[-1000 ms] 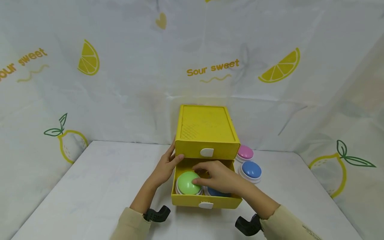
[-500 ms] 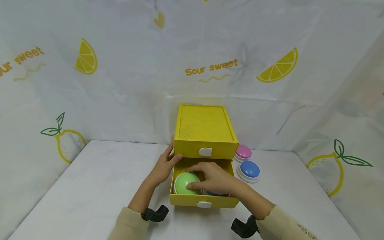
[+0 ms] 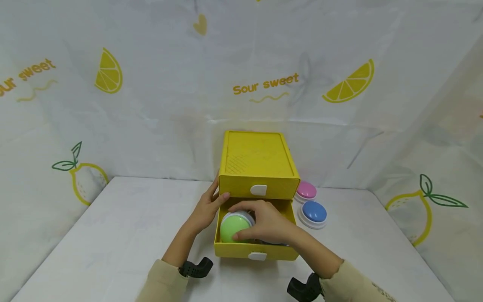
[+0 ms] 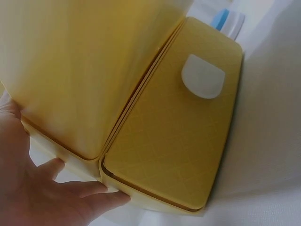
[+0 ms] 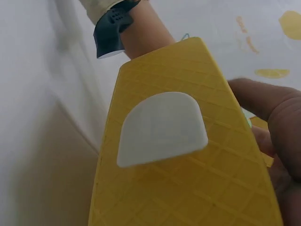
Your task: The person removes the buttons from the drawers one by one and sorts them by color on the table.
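Observation:
A yellow two-drawer box (image 3: 260,155) stands on the table with its lower drawer (image 3: 234,251) pulled out. Inside that drawer, my right hand (image 3: 269,222) grips a push button with a green dome (image 3: 231,228) and a white base, thumb on the dome and fingers over the far rim. The button is tilted, its dome facing me. Beside it, another button is mostly covered by the right hand. My left hand (image 3: 203,212) rests on the box's left side, thumb by the front corner. In the left wrist view, its straight fingers (image 4: 106,200) touch the side wall.
To the right of the box sit a blue button (image 3: 314,212) and, behind it, a pink button (image 3: 306,190), both with white bases. White drawer pulls (image 3: 258,190) stick out in front. A white cloth printed with lemons (image 3: 170,84) hangs close behind the box.
The right hand has closed around the green button, whose far edge has risen so that it tilts toward me. The left hand has stayed at the box's side.

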`<control>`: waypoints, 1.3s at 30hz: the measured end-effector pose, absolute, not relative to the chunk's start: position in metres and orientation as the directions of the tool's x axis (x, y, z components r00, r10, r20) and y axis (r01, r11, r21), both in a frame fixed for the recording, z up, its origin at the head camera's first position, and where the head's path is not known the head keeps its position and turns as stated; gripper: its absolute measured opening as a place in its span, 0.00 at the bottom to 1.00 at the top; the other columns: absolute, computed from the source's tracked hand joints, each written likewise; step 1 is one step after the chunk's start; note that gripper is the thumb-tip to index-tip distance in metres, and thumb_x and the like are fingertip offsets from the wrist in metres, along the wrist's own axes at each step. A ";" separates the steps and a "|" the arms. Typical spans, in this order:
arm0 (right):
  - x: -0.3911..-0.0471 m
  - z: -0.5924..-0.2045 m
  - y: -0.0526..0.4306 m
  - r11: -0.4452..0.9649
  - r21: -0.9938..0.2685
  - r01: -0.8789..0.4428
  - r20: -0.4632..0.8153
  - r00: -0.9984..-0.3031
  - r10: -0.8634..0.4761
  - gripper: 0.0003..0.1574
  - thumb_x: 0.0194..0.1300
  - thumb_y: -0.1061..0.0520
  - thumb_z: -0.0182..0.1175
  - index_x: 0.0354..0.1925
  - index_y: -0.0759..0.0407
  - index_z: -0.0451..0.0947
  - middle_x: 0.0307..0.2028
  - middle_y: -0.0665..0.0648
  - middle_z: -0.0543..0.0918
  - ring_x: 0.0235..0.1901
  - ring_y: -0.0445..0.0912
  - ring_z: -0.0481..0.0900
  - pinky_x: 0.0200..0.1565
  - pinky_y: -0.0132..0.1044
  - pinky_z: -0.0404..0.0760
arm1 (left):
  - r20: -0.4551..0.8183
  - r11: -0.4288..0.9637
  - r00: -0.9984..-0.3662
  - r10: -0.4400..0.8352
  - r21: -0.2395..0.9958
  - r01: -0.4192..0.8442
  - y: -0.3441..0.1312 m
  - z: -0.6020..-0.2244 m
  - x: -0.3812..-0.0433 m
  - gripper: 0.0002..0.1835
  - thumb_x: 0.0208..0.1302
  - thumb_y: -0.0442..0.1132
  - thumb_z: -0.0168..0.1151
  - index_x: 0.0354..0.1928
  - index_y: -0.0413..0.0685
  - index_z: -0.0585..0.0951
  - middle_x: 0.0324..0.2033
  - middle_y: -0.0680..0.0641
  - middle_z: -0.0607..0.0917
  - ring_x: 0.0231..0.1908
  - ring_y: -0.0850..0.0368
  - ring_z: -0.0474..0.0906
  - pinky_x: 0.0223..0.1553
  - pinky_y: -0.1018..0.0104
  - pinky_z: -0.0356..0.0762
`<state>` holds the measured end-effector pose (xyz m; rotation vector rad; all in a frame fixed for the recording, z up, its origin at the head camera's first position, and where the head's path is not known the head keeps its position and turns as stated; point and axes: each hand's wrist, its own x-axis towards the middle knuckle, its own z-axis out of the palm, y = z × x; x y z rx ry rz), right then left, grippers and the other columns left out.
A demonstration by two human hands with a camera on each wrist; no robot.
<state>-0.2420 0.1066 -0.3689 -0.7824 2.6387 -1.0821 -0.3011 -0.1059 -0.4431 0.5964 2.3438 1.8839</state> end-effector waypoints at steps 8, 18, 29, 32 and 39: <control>-0.229 -0.363 0.127 0.446 -0.830 -0.334 0.105 -0.880 -0.463 0.36 0.56 0.49 0.76 0.63 0.49 0.78 0.53 0.55 0.85 0.43 0.44 0.85 0.45 0.32 0.86 | 0.167 0.170 -0.931 0.324 0.958 0.232 -0.104 -0.445 -0.302 0.39 0.77 0.53 0.53 0.80 0.77 0.44 0.81 0.51 0.48 0.76 0.36 0.57 0.74 0.38 0.61; -0.198 -0.359 0.175 0.303 -0.908 -0.289 0.174 -0.918 -0.355 0.37 0.55 0.59 0.76 0.63 0.55 0.76 0.55 0.66 0.80 0.42 0.49 0.87 0.41 0.39 0.90 | 0.145 0.194 -0.934 0.325 0.957 0.216 -0.103 -0.444 -0.302 0.41 0.76 0.55 0.54 0.80 0.74 0.42 0.82 0.52 0.46 0.77 0.37 0.55 0.73 0.39 0.63; -0.186 -0.374 0.231 0.246 -0.923 -0.297 0.256 -0.948 -0.187 0.37 0.60 0.70 0.68 0.67 0.61 0.72 0.54 0.43 0.83 0.42 0.42 0.86 0.42 0.35 0.89 | 0.147 0.203 -0.938 0.314 0.955 0.218 -0.104 -0.443 -0.303 0.40 0.76 0.55 0.53 0.80 0.74 0.42 0.82 0.53 0.46 0.77 0.37 0.55 0.73 0.39 0.63; -0.188 -0.381 0.249 0.181 -0.938 -0.294 0.270 -0.952 -0.147 0.36 0.62 0.73 0.64 0.67 0.62 0.72 0.54 0.44 0.83 0.43 0.40 0.86 0.43 0.32 0.88 | 0.148 0.195 -0.936 0.319 0.956 0.217 -0.102 -0.444 -0.303 0.41 0.76 0.56 0.53 0.81 0.73 0.42 0.82 0.52 0.46 0.77 0.37 0.55 0.74 0.40 0.63; -0.197 -0.401 0.281 0.227 -0.951 -0.212 0.204 -0.977 -0.055 0.35 0.65 0.69 0.63 0.69 0.58 0.71 0.54 0.39 0.82 0.44 0.36 0.86 0.46 0.24 0.84 | 0.155 0.190 -0.935 0.319 0.956 0.224 -0.104 -0.443 -0.301 0.41 0.76 0.55 0.53 0.81 0.72 0.42 0.82 0.53 0.46 0.78 0.36 0.54 0.74 0.39 0.62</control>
